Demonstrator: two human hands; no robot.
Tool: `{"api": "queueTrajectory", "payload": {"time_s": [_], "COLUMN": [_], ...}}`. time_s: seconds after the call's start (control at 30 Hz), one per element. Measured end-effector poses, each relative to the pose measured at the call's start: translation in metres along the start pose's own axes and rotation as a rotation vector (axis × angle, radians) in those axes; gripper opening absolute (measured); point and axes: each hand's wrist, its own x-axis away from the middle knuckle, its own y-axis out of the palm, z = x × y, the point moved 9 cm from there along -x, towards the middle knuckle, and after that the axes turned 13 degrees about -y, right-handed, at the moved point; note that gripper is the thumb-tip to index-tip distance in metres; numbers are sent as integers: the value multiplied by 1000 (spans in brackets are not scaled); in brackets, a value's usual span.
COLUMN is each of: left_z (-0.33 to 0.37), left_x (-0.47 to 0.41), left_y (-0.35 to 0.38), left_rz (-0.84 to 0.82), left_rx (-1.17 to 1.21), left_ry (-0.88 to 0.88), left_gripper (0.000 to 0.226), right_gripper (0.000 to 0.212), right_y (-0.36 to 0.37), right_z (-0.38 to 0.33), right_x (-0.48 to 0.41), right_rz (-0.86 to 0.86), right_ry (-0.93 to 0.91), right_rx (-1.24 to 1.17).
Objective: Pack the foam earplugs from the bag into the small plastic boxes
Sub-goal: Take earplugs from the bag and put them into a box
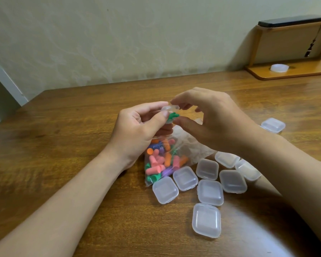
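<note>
A small clear plastic box (170, 109) with green earplugs (172, 115) inside is held above the table between both hands. My left hand (137, 130) grips it from the left with thumb and fingers. My right hand (209, 119) pinches its lid edge and underside from the right. Below them lies a clear bag (163, 160) of pink, orange, green and purple foam earplugs. Several shut, clear small boxes (209, 191) lie on the table to the right of the bag.
One more small box (273, 125) sits apart at the right behind my right forearm. A wooden stand (293, 71) with a white round lid (279, 68) and a dark flat device (293, 21) on top stands at the back right by the wall.
</note>
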Motion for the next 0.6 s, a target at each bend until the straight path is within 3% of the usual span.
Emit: {"api": "queueTrajectory", "payload": {"time_s": [0.2, 0.6], "left_z": [8, 10], "left_x": [5, 6], "left_y": [5, 5], "left_rz": [-32, 22], "left_rx": [-74, -150], "left_ry": [96, 164], "left_gripper": [30, 28], "right_gripper": [19, 19], "right_y": [-4, -3], "right_z": [2, 1], "right_x": [1, 1], "right_rz": [60, 29], "right_ry": [-23, -17], "right_rx": [5, 9]}}
